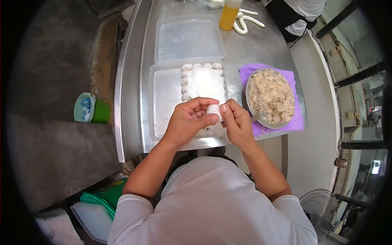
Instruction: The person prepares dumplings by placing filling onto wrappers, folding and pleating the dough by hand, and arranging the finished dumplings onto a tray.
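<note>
Between my two hands, in front of my chest, is a small white dumpling. My left hand pinches it from the left with thumb and fingers. From the other side, my right hand grips its edge between thumb and forefinger. Just beyond them, a pile of thin white dough wrappers lies in a clear plastic tray. Finished-looking dumplings line the pile's left and far edges. To the right, a bowl heaped with pale minced filling has a utensil handle over its near rim.
The bowl rests on a purple cloth. Farther back are a second clear tray or lid, a bottle of yellow liquid and white dough ropes. Another person stands at the table's far right. A green bin is left.
</note>
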A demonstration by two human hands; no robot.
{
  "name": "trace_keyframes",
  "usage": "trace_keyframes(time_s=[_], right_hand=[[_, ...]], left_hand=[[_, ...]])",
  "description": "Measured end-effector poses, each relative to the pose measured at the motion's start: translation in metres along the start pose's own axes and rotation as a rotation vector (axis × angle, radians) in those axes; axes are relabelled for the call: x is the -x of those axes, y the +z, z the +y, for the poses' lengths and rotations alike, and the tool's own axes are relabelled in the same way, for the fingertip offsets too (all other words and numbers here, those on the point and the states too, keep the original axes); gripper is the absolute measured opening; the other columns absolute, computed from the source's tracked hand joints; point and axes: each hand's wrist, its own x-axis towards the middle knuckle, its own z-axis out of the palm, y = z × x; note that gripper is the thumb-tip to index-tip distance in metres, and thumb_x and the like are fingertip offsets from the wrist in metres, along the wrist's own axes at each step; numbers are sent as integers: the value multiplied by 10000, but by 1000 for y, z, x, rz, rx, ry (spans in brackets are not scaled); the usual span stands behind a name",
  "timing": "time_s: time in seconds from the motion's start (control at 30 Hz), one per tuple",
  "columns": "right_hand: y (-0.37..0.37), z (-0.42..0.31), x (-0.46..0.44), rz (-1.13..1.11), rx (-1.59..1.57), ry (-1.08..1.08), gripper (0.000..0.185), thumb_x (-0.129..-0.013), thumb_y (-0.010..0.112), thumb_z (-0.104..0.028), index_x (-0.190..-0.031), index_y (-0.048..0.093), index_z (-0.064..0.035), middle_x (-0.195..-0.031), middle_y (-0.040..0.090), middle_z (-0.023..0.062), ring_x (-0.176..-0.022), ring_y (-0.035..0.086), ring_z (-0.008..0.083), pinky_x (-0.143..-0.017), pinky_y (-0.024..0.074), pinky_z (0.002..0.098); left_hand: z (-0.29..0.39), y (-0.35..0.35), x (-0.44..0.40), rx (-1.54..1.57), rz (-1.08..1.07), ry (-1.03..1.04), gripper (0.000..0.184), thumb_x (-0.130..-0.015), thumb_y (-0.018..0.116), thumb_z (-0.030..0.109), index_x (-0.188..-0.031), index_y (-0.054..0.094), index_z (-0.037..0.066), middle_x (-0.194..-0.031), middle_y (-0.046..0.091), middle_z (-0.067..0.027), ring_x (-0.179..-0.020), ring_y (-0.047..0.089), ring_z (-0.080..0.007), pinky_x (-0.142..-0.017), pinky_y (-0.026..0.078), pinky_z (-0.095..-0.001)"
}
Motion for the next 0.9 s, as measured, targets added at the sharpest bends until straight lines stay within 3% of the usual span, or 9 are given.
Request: trace_keyframes(time_s=[0.23,0.33,0.4,0.53,0.6,0.83,0.9], right_hand=[[16,0,-11,-11,-153,175,312,-1087,519,-271,-872,541,-46,-695,504,-22,-650,454,49,-560,378,255],[17,-1,-13,32,-62,120,304,-1089,513,-266,-894,548,-36,-701,514,-5,-652,470,63,-571,397,261],[14,1,-15,-12,104,-39,297,-1091,506,-268,-920,552,-30,-707,521,7,-654,482,74,-572,404,265],[14,2,-16,-15,129,-35,287,-1091,503,-264,-917,550,-41,-698,518,-6,-627,470,59,-550,389,253],[14,5,-17,-34,-65,88,281,-1090,506,-265,-905,543,-56,-684,509,-26,-591,443,41,-529,370,238],[20,5,-24,-54,-234,187,274,-1073,556,-270,-897,534,-60,-656,470,-55,-568,422,30,-517,358,223],[27,7,-28,106,-233,205,267,-1045,616,-258,-891,549,-51,-695,494,-44,-562,420,38,-514,353,214]], left_hand=[[2,-12,-1,22,44,-5,338,-878,783,35,-1188,664,-26,-1003,689,-51,-847,636,-89,-754,550,-241],[3,-15,-1,-2,45,-12,355,-877,774,36,-1206,657,-28,-1011,683,-58,-834,636,-97,-750,559,-251],[4,-19,-1,-13,31,-30,363,-878,773,36,-1215,654,-30,-1017,683,-59,-841,636,-97,-753,558,-250],[6,-16,1,-4,40,-35,387,-889,777,31,-1247,645,-31,-1032,698,-56,-910,646,-97,-823,550,-254],[5,-12,0,8,50,-20,407,-889,778,33,-1265,636,-34,-1047,699,-62,-932,649,-104,-844,549,-259],[2,-15,0,-55,104,4,412,-878,776,26,-1260,631,-32,-1067,686,-64,-943,653,-107,-851,561,-255],[2,-16,-1,-77,122,17,414,-876,778,23,-1258,630,-31,-1068,688,-68,-943,654,-105,-850,561,-254]])
